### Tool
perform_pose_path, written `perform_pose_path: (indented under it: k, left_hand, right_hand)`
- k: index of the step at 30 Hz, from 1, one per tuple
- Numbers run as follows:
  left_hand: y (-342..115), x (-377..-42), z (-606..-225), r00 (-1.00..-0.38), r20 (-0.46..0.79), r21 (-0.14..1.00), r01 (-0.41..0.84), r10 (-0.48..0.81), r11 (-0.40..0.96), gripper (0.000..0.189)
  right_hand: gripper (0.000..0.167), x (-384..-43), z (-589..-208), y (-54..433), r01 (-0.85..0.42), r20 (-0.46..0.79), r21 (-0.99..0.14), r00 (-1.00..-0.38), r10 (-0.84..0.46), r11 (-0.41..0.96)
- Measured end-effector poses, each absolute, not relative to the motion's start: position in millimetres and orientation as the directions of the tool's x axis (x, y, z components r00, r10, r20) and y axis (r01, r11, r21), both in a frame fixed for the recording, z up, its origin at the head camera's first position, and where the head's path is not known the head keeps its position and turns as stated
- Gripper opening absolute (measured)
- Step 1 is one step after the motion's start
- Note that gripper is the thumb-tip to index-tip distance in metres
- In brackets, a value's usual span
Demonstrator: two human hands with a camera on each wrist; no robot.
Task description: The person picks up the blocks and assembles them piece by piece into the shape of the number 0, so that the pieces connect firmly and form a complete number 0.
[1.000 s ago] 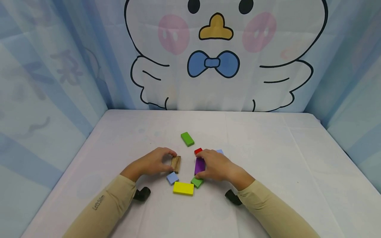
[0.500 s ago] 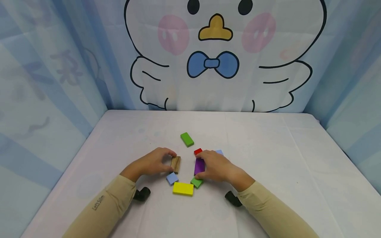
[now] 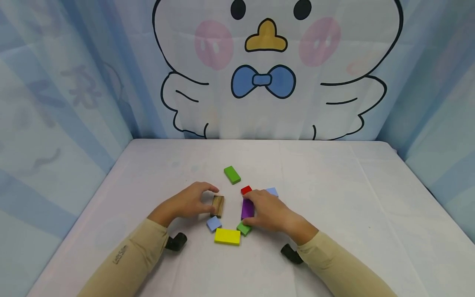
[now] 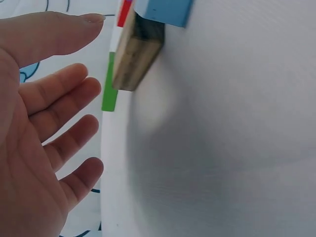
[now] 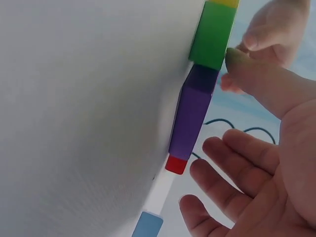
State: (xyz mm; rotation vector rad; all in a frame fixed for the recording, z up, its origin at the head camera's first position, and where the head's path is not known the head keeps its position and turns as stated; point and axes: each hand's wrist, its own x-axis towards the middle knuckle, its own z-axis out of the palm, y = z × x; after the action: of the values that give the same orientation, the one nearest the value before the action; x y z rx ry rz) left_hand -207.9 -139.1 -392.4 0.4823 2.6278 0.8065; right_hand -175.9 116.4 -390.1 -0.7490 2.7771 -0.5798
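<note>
My left hand (image 3: 187, 201) hovers beside a brown wooden block (image 3: 218, 206); the left wrist view shows its thumb and fingers spread apart, clear of that block (image 4: 133, 57). A light blue block (image 3: 214, 224) lies at the wooden block's near end. Over on the right, my right hand (image 3: 270, 211) is beside a purple block (image 3: 247, 208), thumb near a small green block (image 3: 243, 228) and fingertips near a red block (image 3: 245, 189). In the right wrist view its fingers stand spaced out, away from the purple block (image 5: 191, 116). A yellow block (image 3: 227, 236) lies between the hands, nearer the body.
Another green block (image 3: 232, 175) lies farther back on the white-covered table (image 3: 334, 185). Partly behind the right hand is a second light blue block (image 3: 272, 191). A printed curtain (image 3: 267, 111) stands along the table's back edge, with more curtain on both sides.
My left hand's fingers have come off the wooden block and opened slightly wider. The right hand has shifted only slightly, and the blocks keep their arrangement.
</note>
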Motion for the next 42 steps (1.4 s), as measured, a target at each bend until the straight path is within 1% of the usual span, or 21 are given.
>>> perform_pose_path:
  k: [8, 11, 17, 22, 26, 30, 34, 42]
  left_hand:
    - [-132.8, -212.7, -373.3, -0.852, -0.143, 0.588, 0.336, 0.503, 0.736, 0.052]
    - [-124.6, -217.3, -365.7, -0.842, -0.128, 0.600, 0.355, 0.524, 0.717, 0.051]
    - [-102.2, -230.6, -359.1, -0.838, -0.122, 0.621, 0.353, 0.531, 0.700, 0.050]
    - [-84.5, -242.8, -358.0, -0.853, -0.074, 0.649, 0.353, 0.517, 0.674, 0.047]
    - [-70.9, -250.1, -359.3, -0.857, -0.059, 0.656, 0.353, 0.511, 0.667, 0.044]
    - [-58.0, -255.4, -362.4, -0.845, -0.085, 0.662, 0.348, 0.528, 0.664, 0.044]
    - [-47.6, -259.0, -364.6, -0.840, -0.126, 0.668, 0.322, 0.528, 0.671, 0.042]
    - [-30.1, -262.2, -369.3, -0.820, -0.204, 0.660, 0.288, 0.535, 0.694, 0.041]
  right_hand:
    - [0.058, -163.3, -387.8, 114.8, -0.418, -0.124, -0.397, -0.857, -0.500, 0.817]
    - [0.055, -158.6, -387.9, 114.5, -0.422, -0.121, -0.390, -0.858, -0.500, 0.819]
    - [0.052, -151.8, -389.0, 115.1, -0.438, -0.109, -0.380, -0.853, -0.510, 0.815]
    - [0.050, -148.6, -389.8, 116.0, -0.435, -0.111, -0.398, -0.851, -0.513, 0.808]
    - [0.048, -146.2, -390.5, 117.9, -0.441, -0.096, -0.415, -0.848, -0.521, 0.795]
    - [0.046, -142.8, -389.8, 119.7, -0.452, -0.080, -0.447, -0.839, -0.538, 0.772]
    - [0.046, -139.3, -388.3, 121.2, -0.446, -0.092, -0.487, -0.829, -0.551, 0.751]
    - [0.046, -132.7, -384.8, 125.6, -0.464, -0.080, -0.525, -0.807, -0.584, 0.714]
